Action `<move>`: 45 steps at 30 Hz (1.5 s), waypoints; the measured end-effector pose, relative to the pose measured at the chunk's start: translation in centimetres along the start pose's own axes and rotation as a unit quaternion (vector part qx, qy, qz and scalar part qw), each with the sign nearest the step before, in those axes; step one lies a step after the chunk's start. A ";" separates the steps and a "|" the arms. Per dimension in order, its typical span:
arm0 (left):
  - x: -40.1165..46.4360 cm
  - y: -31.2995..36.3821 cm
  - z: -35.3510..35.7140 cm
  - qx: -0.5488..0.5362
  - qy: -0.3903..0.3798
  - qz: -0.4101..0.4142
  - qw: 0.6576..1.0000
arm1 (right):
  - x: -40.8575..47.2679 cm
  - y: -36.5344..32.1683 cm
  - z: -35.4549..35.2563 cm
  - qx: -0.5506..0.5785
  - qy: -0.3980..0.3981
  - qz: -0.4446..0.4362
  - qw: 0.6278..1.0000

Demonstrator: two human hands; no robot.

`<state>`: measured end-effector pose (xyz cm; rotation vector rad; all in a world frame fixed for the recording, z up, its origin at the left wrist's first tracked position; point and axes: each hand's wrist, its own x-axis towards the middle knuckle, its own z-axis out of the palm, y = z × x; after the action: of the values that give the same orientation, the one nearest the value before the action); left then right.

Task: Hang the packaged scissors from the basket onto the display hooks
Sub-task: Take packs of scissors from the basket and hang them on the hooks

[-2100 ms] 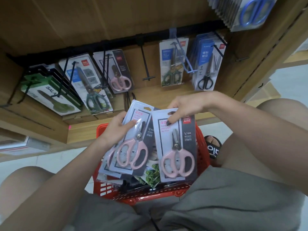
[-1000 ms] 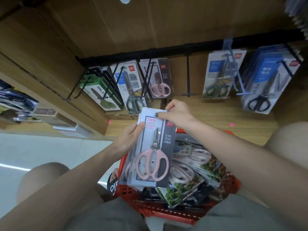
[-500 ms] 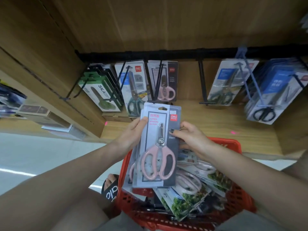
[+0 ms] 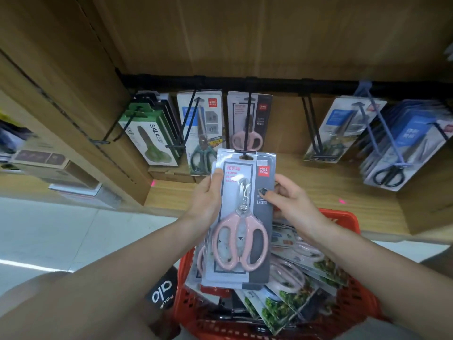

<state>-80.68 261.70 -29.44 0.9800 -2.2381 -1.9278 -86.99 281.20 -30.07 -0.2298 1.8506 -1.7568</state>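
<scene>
Both hands – left hand [image 4: 205, 197], right hand [image 4: 293, 204] – hold the pink scissors pack [image 4: 241, 217] at a black hook [image 4: 247, 123] above the red basket [image 4: 353, 285]

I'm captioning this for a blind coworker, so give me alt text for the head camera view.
Two hands, left hand and right hand, hold a pack of pink scissors up to a black display hook that already carries a matching pack. Below sits a red basket with more packs; other scissors hang alongside.

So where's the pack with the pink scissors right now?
In the head view it is at centre, held upright by the left hand and right hand above the red basket; the pink scissors pack has its top slot at a black hook's tip.
</scene>
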 end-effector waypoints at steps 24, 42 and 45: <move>2.5 2.8 -7.2 0.244 0.125 0.124 0.954 | -0.1 -1.5 1.2 0.066 0.056 0.003 0.996; 3.6 4.6 -9.0 0.454 0.038 0.171 0.874 | 7.2 -5.7 -1.8 -0.202 0.161 -0.073 0.963; 3.2 4.7 -8.0 0.435 0.020 0.202 0.877 | 8.9 -5.7 -1.4 -0.232 0.201 -0.086 0.948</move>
<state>-82.01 253.28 -24.52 0.4659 -2.9973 -0.6876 -96.49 277.35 -27.20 -0.2292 2.6071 -1.5298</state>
